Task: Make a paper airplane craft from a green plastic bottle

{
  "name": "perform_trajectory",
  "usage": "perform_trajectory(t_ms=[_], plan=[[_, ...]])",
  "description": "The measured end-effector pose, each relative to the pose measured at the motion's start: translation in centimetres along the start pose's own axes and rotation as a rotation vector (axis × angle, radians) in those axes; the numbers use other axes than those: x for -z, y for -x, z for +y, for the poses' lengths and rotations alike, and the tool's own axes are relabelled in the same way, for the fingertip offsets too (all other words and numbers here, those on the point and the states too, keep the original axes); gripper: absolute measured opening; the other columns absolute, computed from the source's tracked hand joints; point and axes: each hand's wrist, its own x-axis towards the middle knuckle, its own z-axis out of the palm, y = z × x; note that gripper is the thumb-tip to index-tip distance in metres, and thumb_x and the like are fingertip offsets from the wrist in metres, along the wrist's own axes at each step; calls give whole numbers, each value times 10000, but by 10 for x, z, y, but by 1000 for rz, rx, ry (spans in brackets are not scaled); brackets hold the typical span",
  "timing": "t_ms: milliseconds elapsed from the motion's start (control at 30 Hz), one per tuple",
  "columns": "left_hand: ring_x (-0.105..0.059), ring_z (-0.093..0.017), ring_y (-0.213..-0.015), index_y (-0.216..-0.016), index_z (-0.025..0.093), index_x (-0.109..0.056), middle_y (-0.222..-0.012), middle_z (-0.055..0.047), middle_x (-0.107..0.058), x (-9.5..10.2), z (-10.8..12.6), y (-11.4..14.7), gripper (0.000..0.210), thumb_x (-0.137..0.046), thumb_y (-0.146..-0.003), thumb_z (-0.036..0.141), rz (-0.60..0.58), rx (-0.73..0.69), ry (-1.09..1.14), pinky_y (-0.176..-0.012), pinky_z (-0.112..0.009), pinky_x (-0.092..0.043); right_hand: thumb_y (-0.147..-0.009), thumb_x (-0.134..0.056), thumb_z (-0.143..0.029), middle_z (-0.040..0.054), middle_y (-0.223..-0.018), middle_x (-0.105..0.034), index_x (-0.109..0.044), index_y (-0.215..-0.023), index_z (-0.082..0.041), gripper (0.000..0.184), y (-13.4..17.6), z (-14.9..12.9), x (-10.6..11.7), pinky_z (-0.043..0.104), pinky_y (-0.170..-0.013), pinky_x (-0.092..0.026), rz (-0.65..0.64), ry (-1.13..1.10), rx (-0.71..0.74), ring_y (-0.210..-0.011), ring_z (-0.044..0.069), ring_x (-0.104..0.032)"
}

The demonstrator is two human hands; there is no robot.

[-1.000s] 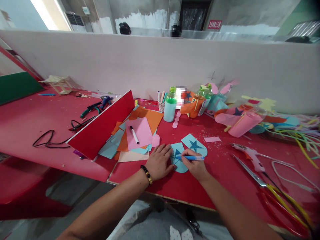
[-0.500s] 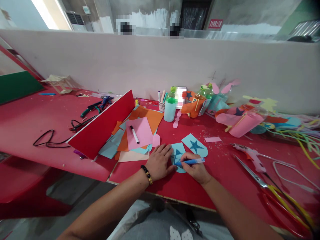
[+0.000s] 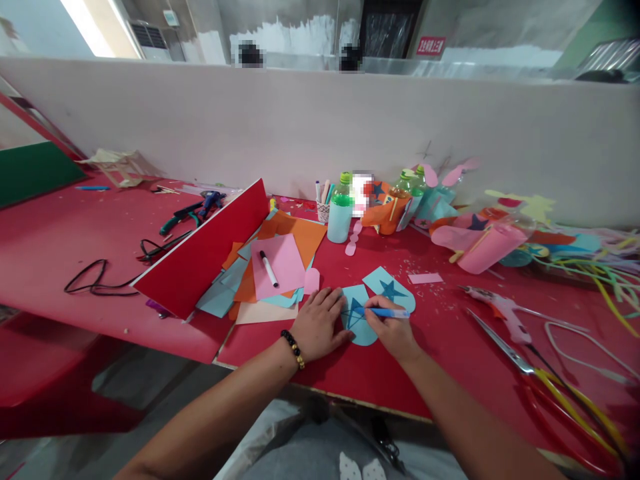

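My right hand (image 3: 395,333) is closed around a blue marker (image 3: 387,312), its tip over a light-blue paper piece (image 3: 364,337) with a rounded end. A star outline, partly coloured dark blue, shows on that paper. My left hand (image 3: 320,323) lies flat with fingers stretched out, its fingertips and thumb at the paper's left edge. Just behind, a second light-blue piece (image 3: 406,297) carries a fully coloured dark-blue star (image 3: 391,291). A small pink paper piece (image 3: 312,281) lies beyond my left fingers.
Stacked coloured paper (image 3: 280,267) with a black-capped marker (image 3: 269,269) lies left, beside a slanting red board (image 3: 210,257). Large scissors (image 3: 520,360) and a pink glue gun (image 3: 503,313) lie right. Decorated bottles (image 3: 339,220) and a pen cup (image 3: 323,212) stand along the white partition (image 3: 300,127).
My right hand has moved slightly up and right with the marker, from the star's lower part to its right side. The left hand stays in place.
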Motion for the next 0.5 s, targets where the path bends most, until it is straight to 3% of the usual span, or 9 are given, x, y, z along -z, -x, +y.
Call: perform_trajectory(t_ms=[133,500], plan=[[-305,-292,-1374,-1383,208,-433,-1489,-80,-378,0,0,0,669,-551,-839,579,1,1,4,-1136,-463,-240,-822,-551,-285,-13,-648,-567,-596,-772,-207,102,0,0,1,245,-543,-399,3,0,8,-562,128,-478],[-315,-307,-1363,-1377,195,-434,-1489,-78,-379,1,0,0,663,-535,-848,582,1,-6,-3,-1130,-466,-248,-774,-541,-225,-18,-611,-551,-575,-709,-205,76,4,-10,5,242,-540,-381,-139,-51,99,-564,128,-481]])
